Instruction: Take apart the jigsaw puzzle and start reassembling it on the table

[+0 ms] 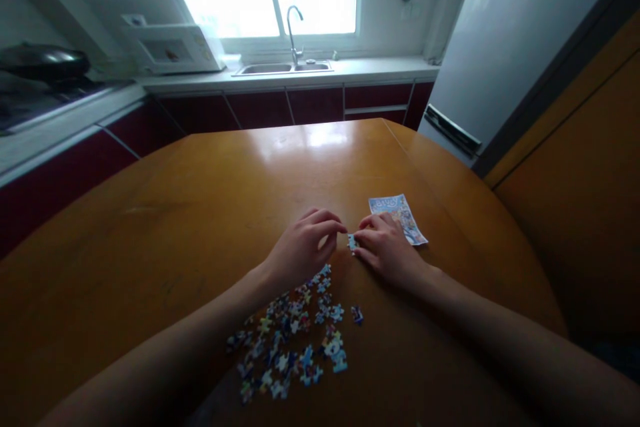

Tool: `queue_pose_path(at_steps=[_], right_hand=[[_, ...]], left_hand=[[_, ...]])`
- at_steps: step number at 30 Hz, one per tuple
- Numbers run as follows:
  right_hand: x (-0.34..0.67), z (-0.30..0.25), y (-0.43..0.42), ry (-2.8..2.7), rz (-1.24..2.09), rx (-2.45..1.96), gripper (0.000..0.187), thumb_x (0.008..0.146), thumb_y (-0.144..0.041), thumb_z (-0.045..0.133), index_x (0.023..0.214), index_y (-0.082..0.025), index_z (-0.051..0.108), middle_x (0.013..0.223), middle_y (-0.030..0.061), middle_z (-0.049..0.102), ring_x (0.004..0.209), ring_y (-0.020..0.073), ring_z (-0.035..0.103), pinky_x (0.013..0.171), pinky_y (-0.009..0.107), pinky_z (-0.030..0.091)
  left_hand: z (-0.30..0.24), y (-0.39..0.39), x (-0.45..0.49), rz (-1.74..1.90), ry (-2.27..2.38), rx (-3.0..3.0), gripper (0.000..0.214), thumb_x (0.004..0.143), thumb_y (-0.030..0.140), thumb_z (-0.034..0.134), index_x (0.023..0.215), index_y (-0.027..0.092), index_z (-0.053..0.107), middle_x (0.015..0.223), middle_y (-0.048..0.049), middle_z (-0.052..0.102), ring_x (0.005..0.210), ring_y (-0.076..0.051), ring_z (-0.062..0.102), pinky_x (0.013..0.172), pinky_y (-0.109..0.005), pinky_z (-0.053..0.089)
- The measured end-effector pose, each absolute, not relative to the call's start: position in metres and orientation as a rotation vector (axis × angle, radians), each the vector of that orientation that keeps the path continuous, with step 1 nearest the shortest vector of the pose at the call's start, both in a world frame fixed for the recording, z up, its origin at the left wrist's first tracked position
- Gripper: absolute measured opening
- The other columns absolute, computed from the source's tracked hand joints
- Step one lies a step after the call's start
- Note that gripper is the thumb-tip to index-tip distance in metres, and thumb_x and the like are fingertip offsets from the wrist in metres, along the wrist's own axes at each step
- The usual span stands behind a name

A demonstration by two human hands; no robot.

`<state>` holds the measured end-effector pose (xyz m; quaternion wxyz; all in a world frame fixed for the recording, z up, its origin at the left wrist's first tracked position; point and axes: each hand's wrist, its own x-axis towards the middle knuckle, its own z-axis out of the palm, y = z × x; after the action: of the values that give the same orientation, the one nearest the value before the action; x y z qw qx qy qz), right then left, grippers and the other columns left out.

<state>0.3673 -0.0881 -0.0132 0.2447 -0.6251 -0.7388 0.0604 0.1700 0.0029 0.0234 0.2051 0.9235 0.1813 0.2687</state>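
Jigsaw work at what looks like an early stage: a small patch of puzzle (352,241) just left of the picture sheet (411,219), most pieces loose.
Farther left of the sheet and nearer the person, the heap of loose pieces (293,321) spreads over the table, with a lone piece (357,314) on the heap's sheet-ward side; nearly everything seems left to fit, and I cannot tell how many pieces the patch joins. The right hand (387,247), overlapping the sheet's near-left part, has bent fingers, tips touching the patch; whether it grips or only steadies is unclear. The left hand (307,247), left of the sheet, brings fingertips together beside the patch; I cannot tell if they pinch a piece.
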Motion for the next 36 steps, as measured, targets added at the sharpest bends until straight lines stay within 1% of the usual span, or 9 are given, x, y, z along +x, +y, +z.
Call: queue_pose_path(at_steps=[3, 6, 11, 16, 19, 24, 27, 29, 36], right_hand=[[0.369, -0.013, -0.088, -2.036, 0.171, -1.692, 0.011, 0.086, -0.028, 0.071, 0.095, -0.023, 0.074, 0.110, 0.0085, 0.065, 0.108, 0.0284, 0.052, 0.095, 0.047, 0.040], [0.369, -0.013, -0.089, -2.019, 0.197, -1.682, 0.009, 0.087, -0.025, 0.070, 0.094, -0.023, 0.074, 0.109, 0.0078, 0.066, 0.107, 0.0275, 0.052, 0.095, 0.047, 0.040], [0.370, -0.013, -0.088, -1.877, 0.203, -1.683, 0.012, 0.091, -0.020, 0.062, 0.093, -0.022, 0.074, 0.104, 0.0067, 0.067, 0.103, 0.0252, 0.053, 0.092, 0.044, 0.042], [0.374, -0.015, -0.088, -1.848, 0.210, -1.651, 0.011, 0.090, -0.020, 0.062, 0.091, -0.021, 0.073, 0.103, 0.0077, 0.068, 0.101, 0.0256, 0.054, 0.090, 0.044, 0.044], [0.374, -0.013, -0.090, -1.859, 0.212, -1.639, 0.011, 0.089, -0.020, 0.063, 0.090, -0.021, 0.074, 0.102, 0.0085, 0.068, 0.101, 0.0262, 0.055, 0.090, 0.046, 0.044], [0.369, -0.009, -0.095, -1.883, 0.209, -1.637, 0.011, 0.088, -0.019, 0.063, 0.089, -0.021, 0.074, 0.102, 0.0094, 0.068, 0.101, 0.0269, 0.056, 0.090, 0.046, 0.045], [0.365, -0.010, -0.098, -1.918, 0.212, -1.616, 0.012, 0.088, -0.018, 0.063, 0.090, -0.021, 0.074, 0.102, 0.0093, 0.068, 0.100, 0.0262, 0.056, 0.090, 0.045, 0.046], [0.362, -0.012, -0.100, -1.941, 0.218, -1.595, 0.012, 0.089, -0.019, 0.062, 0.090, -0.021, 0.074, 0.101, 0.0096, 0.068, 0.099, 0.0262, 0.057, 0.089, 0.045, 0.046], [0.353, -0.016, -0.107, -1.983, 0.239, -1.510, 0.015, 0.089, -0.018, 0.060, 0.091, -0.021, 0.074, 0.101, 0.0101, 0.068, 0.098, 0.0255, 0.057, 0.088, 0.044, 0.049]], left_hand=[[0.032, 0.001, 0.169, 0.730, 0.527, 2.549, 0.023, 0.092, 0.012, 0.052, 0.098, 0.021, 0.072, 0.100, -0.0055, 0.070, 0.099, -0.019, 0.059, 0.088, -0.037, 0.050], [0.040, -0.003, 0.166, 0.699, 0.578, 2.503, 0.022, 0.091, 0.013, 0.052, 0.098, 0.021, 0.072, 0.096, -0.0043, 0.072, 0.094, -0.018, 0.062, 0.086, -0.034, 0.050], [0.061, -0.009, 0.158, 0.657, 0.702, 2.464, 0.023, 0.091, 0.016, 0.053, 0.100, 0.021, 0.073, 0.090, -0.0028, 0.073, 0.082, -0.015, 0.063, 0.078, -0.031, 0.050], [0.088, -0.005, 0.143, 0.724, 0.831, 2.400, 0.022, 0.091, 0.023, 0.054, 0.102, 0.020, 0.073, 0.095, -0.0040, 0.074, 0.077, -0.014, 0.062, 0.065, -0.027, 0.046], [0.088, 0.001, 0.130, 0.771, 0.882, 2.382, 0.021, 0.092, 0.024, 0.055, 0.100, 0.020, 0.073, 0.094, -0.0039, 0.074, 0.076, -0.013, 0.062, 0.062, -0.026, 0.044], [0.056, 0.003, 0.097, 0.713, 0.931, 2.412, 0.016, 0.090, 0.023, 0.059, 0.098, 0.020, 0.073, 0.089, -0.0040, 0.072, 0.076, -0.014, 0.061, 0.065, -0.027, 0.045], [0.032, -0.002, 0.079, 0.677, 0.866, 2.448, 0.014, 0.092, 0.024, 0.061, 0.097, 0.021, 0.074, 0.093, -0.0048, 0.072, 0.087, -0.017, 0.063, 0.077, -0.031, 0.049], [0.020, -0.007, 0.073, 0.644, 0.828, 2.481, 0.013, 0.092, 0.026, 0.063, 0.096, 0.021, 0.074, 0.093, -0.0052, 0.072, 0.090, -0.018, 0.062, 0.082, -0.033, 0.050], [0.004, -0.020, 0.082, 0.520, 0.827, 2.613, 0.015, 0.090, 0.031, 0.068, 0.102, 0.025, 0.075, 0.098, -0.0064, 0.066, 0.095, -0.022, 0.056, 0.084, -0.037, 0.050]])
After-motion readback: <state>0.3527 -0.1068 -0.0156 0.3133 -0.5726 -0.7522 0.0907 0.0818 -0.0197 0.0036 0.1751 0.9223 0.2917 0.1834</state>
